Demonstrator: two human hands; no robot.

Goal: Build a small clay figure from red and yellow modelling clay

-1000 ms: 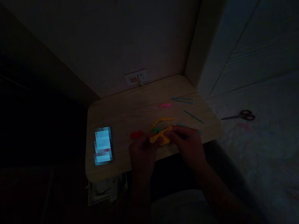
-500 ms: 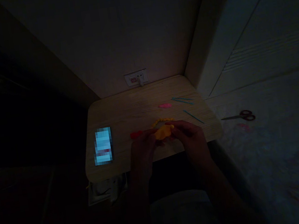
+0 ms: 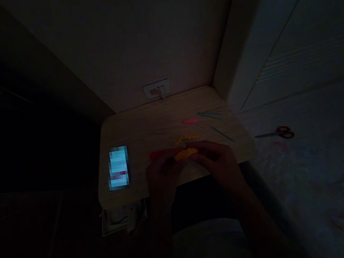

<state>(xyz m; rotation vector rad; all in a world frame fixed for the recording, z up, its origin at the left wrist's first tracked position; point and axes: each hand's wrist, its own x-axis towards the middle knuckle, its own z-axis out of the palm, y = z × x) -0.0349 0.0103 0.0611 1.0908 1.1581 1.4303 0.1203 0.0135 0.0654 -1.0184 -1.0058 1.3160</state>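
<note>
Over the front part of a small wooden table, both hands close on a soft-looking orange-yellow piece (image 3: 185, 154); its kind is hard to tell in the dim light. My left hand (image 3: 162, 171) grips its left end, and my right hand (image 3: 216, 156) pinches the right end with thumb and fingers. Just beyond the fingers lies a curved, bumpy yellow strand (image 3: 187, 138), like a row of beads. A red piece (image 3: 154, 154) sits beside the left hand, partly covered by it. Farther back is a pink piece (image 3: 190, 121).
Thin teal sticks (image 3: 223, 134) lie on the right of the wooden table (image 3: 145, 124). At left is a phone (image 3: 118, 169) with a lit, blurred screen. Scissors (image 3: 278, 133) rest on the pale surface to the right. A wall socket (image 3: 156, 89) holds a plug behind the table.
The orange-yellow piece has tilted and shifted slightly left, now looking narrower. My right fingers have moved left along it, covering more of it. The things on the table stay put.
</note>
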